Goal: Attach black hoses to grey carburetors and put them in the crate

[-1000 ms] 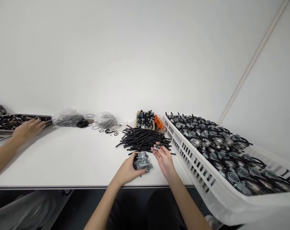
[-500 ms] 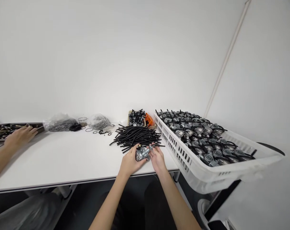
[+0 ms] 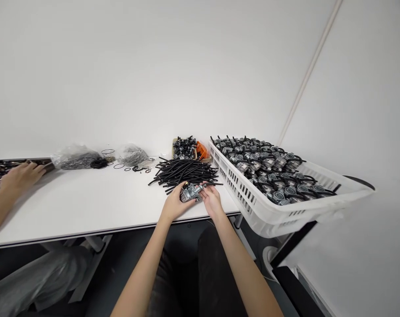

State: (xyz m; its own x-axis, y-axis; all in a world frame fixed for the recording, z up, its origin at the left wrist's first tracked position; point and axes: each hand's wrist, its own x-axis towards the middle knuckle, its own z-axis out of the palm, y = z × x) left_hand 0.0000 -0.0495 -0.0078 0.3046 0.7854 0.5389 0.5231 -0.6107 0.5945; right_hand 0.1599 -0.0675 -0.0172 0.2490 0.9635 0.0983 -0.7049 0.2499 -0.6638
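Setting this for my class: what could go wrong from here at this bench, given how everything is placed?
A slip could drop the carburetor, held by the left hand and right hand, and scatter the loose black hoses beside it. The white plastic crate of carburetors appears to jut past the table edge, so a knock might tip it.
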